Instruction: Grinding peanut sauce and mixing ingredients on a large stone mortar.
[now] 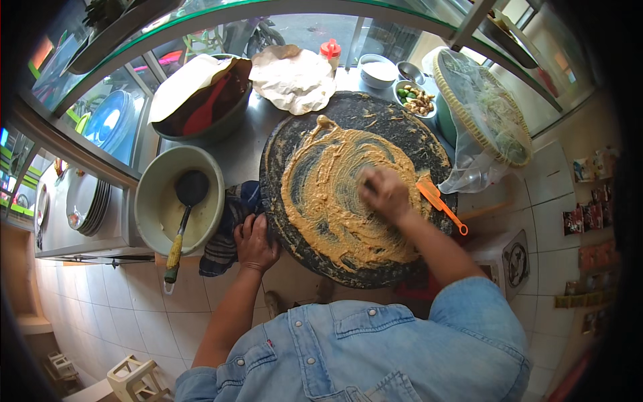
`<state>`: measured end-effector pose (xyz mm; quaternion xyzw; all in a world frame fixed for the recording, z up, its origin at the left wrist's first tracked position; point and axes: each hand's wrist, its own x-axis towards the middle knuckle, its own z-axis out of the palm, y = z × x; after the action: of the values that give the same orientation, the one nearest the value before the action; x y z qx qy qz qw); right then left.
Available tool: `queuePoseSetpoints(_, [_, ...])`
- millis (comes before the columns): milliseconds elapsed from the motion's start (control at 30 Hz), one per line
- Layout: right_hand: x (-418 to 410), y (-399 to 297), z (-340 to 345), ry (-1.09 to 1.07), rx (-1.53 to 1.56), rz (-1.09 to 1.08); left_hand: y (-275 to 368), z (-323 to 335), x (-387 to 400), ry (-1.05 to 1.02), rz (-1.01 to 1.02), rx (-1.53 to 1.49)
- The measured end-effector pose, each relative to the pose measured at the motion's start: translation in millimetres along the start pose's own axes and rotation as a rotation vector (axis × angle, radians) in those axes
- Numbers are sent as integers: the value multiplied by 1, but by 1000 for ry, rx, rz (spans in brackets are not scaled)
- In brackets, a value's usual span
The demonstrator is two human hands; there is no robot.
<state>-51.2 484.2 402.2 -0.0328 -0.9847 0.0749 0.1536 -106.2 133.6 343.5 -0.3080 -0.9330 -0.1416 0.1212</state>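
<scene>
A big round dark stone mortar (442, 151) lies before me, spread with a coarse orange-brown paste (321, 201) in curved streaks. Over the paste, right of its middle, is my right hand (384, 193), its fingers curled around something dark that is mostly hidden and blurred; I cannot tell what it is. My left hand (256, 241) rests at the mortar's left edge, beside a dark striped cloth (221, 251), fingers spread. An orange spatula (437, 203) lies on the mortar's right rim, paste on its blade. A paste-covered lump (324, 122) sits at the top edge of the paste.
At left, a basin (142, 201) holds pale liquid and a black ladle (192, 188). Behind it, a tub (231, 118) holds dark sauce and a red scoop (206, 113). Small bowls (378, 83), a red-capped bottle (330, 50) and a woven tray (447, 95) of greens stand behind and right.
</scene>
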Motion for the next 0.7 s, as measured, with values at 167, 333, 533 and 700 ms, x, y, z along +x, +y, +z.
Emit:
queuePoseSetpoints(167, [106,13,30,81,-68,366,6,3,3,-5,16,-14])
queuePoseSetpoints(333, [40,-71,23,19,119,20,-1,0,0,14,-2,-51])
queuePoseSetpoints(533, [-39,-15,-5,184,249,236,20,-18,26,492,-306,-847])
queuePoseSetpoints(700, [-61,-68,-46,275,787,263,88,-41,84,416,-92,-689])
